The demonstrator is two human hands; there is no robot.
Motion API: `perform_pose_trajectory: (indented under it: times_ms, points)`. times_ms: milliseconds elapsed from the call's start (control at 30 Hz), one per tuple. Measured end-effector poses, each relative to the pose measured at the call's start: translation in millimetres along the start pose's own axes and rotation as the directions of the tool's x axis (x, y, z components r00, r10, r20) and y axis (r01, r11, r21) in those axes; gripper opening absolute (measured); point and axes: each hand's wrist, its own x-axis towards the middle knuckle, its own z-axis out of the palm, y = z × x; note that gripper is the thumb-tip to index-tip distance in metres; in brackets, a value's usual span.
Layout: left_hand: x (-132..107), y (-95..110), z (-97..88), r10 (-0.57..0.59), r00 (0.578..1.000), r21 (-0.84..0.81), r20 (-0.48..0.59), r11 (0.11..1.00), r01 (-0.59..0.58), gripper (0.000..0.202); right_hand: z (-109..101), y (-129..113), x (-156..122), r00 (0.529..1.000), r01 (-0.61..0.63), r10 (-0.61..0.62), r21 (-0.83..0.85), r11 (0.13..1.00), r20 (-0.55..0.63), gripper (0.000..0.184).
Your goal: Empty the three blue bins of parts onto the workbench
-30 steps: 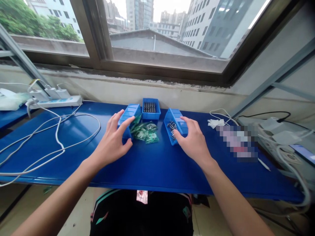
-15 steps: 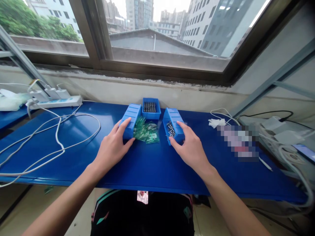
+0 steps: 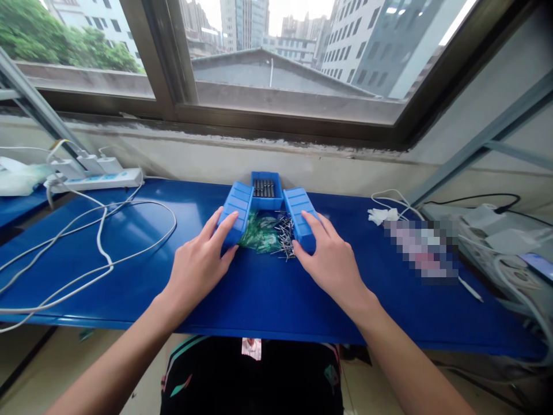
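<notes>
My left hand [image 3: 199,262] grips a blue bin [image 3: 237,212] that is tipped over on its side. Small green bagged parts [image 3: 260,233] lie spilled on the blue table [image 3: 259,288] beside it. In the same way my right hand [image 3: 330,259] holds a second tipped blue bin [image 3: 299,212], and small metal screws [image 3: 285,236] lie scattered from it next to the green parts. Behind the two, a third blue bin [image 3: 265,190] stands upright with dark rod-like parts in it.
A white power strip [image 3: 97,178] with plugs sits at the back left, its white cables [image 3: 86,230] looping over the table's left half. At the right lie white cables [image 3: 384,207], a blurred patch and grey equipment [image 3: 496,236]. A window wall runs behind the table.
Both tipped bins have swung inward toward each other. The right bin's screws have spilled onto the table beside the green parts. My hands followed the bins toward the middle.
</notes>
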Motion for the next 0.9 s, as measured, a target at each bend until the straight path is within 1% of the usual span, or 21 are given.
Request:
perform_pose_trajectory:
  times_ms: [200, 367, 467, 633, 800, 900]
  points:
    - [-3.1, 3.8, -6.9, 0.079, 0.994, 0.112, -0.076, 0.991, -0.070, 0.060, -5.6, -5.9, 0.3, 0.999, 0.048, -0.049, -0.104, 0.993, -0.008, 0.062]
    - [-4.2, -4.2, -9.8, 0.185, 0.968, 0.160, -0.170, 0.974, -0.158, 0.055, -6.1, -4.0, 1.9, 0.993, 0.103, -0.110, -0.156, 0.982, -0.032, 0.060]
    - [-2.4, -9.2, -14.6, 0.225, 0.950, 0.165, -0.219, 0.968, -0.191, 0.052, -7.0, -1.4, 2.7, 0.990, 0.125, -0.134, -0.178, 0.976, -0.043, 0.060]
    - [2.1, -15.6, -19.9, 0.278, 0.929, 0.176, -0.244, 0.955, -0.240, 0.052, -10.6, 2.7, 3.3, 0.983, 0.158, -0.173, -0.203, 0.966, -0.055, 0.058]
    - [4.9, -22.3, -12.8, 0.283, 0.924, 0.166, -0.258, 0.955, -0.246, 0.056, -12.5, 6.1, 3.9, 0.981, 0.163, -0.182, -0.237, 0.958, -0.061, 0.058]
    - [7.0, -28.0, -9.5, 0.263, 0.920, 0.154, -0.289, 0.962, -0.226, 0.063, -14.8, 7.7, 4.6, 0.982, 0.157, -0.178, -0.249, 0.955, -0.062, 0.059]
